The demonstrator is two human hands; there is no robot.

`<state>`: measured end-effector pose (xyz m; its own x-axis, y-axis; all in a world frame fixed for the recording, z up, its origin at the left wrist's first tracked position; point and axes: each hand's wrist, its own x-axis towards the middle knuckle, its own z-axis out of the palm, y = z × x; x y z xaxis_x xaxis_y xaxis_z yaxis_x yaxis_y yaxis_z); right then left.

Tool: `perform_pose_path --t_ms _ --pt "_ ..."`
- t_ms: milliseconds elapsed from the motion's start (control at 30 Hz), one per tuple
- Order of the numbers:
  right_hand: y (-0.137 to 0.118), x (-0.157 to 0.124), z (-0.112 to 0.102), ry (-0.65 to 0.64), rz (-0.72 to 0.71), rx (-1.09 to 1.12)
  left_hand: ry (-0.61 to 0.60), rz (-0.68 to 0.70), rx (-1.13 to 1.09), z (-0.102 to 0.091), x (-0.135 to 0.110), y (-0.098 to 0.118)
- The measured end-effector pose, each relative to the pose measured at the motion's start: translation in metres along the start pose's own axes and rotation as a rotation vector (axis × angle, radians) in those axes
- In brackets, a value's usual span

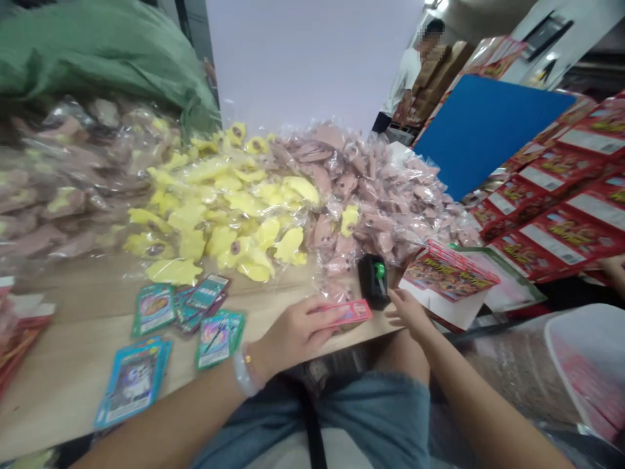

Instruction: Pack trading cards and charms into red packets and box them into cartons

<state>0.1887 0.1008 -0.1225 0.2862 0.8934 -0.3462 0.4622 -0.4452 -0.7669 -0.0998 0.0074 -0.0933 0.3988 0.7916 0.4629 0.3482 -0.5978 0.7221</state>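
My left hand (297, 329) is closed around a small flat pink-red box (346, 314), held above the table's front edge. My right hand (409, 314) is beside the near end of a black tape dispenser (372, 281) with a green roll. Its fingers look stretched out and slightly apart; whether they touch the tape cannot be made out. To the left of my left hand lie piles of picture cards: blue-edged cards (134, 381), green-edged cards (221, 339) and darker cards (201, 303).
Bagged yellow figures (234, 215) and bagged pink figures (342, 189) heap across the table's back. A red printed carton (446, 277) stands right, near stacked red boxes (561, 228) and a blue board (493, 130). A person (405, 78) stands behind. A clear bin (551, 371) sits lower right.
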Motion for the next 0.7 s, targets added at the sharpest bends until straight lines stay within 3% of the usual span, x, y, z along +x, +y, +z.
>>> perform_pose_path --t_ms 133,267,400,467,533,633,700 --pt "-0.015 0.037 0.000 -0.204 0.174 0.069 -0.052 0.040 0.075 0.027 0.009 -0.020" --pt "-0.008 0.029 0.002 -0.194 0.133 0.166 0.018 0.035 0.123 0.030 0.003 -0.024" --pt "0.025 -0.001 0.001 -0.070 -0.009 0.216 0.074 0.029 0.176 0.032 0.005 -0.031" --pt "0.030 -0.024 0.004 -0.076 -0.036 0.200 0.084 0.032 0.191 0.035 0.009 -0.032" --pt "0.020 -0.052 0.014 -0.172 -0.067 0.210 0.082 0.004 0.202 0.037 0.012 -0.030" --pt "-0.012 -0.093 0.047 -0.388 -0.061 0.400 0.023 -0.106 0.229 0.038 0.013 -0.022" --pt "-0.028 -0.109 0.074 -0.389 -0.006 0.564 -0.012 -0.198 0.233 0.035 0.011 -0.017"
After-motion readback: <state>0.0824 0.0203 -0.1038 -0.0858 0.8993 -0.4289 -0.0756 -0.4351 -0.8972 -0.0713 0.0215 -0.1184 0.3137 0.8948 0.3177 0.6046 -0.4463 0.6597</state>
